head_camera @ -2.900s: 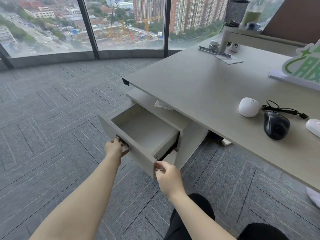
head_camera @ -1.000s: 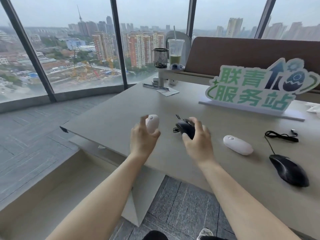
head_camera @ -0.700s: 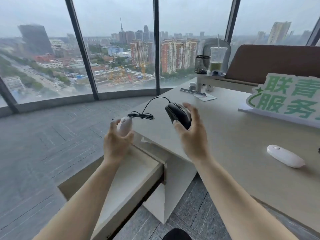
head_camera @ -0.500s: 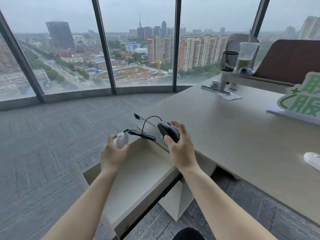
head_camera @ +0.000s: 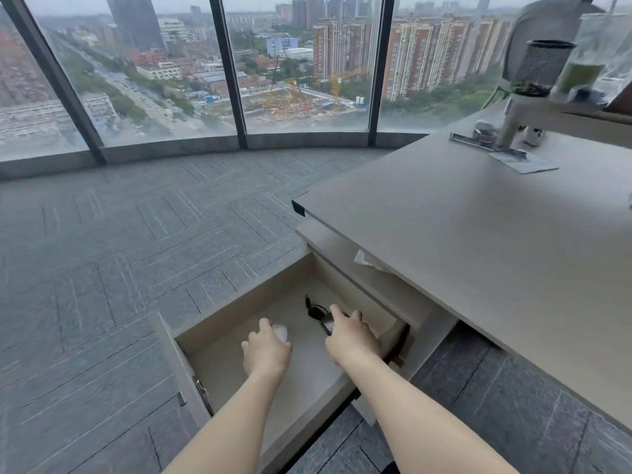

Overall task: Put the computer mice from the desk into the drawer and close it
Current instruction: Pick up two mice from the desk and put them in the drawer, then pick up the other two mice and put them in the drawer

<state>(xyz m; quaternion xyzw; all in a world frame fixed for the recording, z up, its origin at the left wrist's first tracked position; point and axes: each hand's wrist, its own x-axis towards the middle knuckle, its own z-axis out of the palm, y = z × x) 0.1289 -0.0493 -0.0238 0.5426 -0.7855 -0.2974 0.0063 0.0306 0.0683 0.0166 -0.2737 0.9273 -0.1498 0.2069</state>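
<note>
My left hand (head_camera: 266, 350) reaches down into the open drawer (head_camera: 239, 319), fingers curled over a white mouse (head_camera: 281, 332) that is mostly hidden beneath them. My right hand (head_camera: 352, 338), palm down just to the right, covers a black mouse (head_camera: 328, 326); only a sliver shows, with its coiled cable (head_camera: 314, 311) beyond, so I cannot tell how firmly I grip it. Both forearms stretch in from the near edge. The beige desk (head_camera: 478, 241) extends right, above grey carpet (head_camera: 102, 251) and tall windows (head_camera: 301, 63).
</note>
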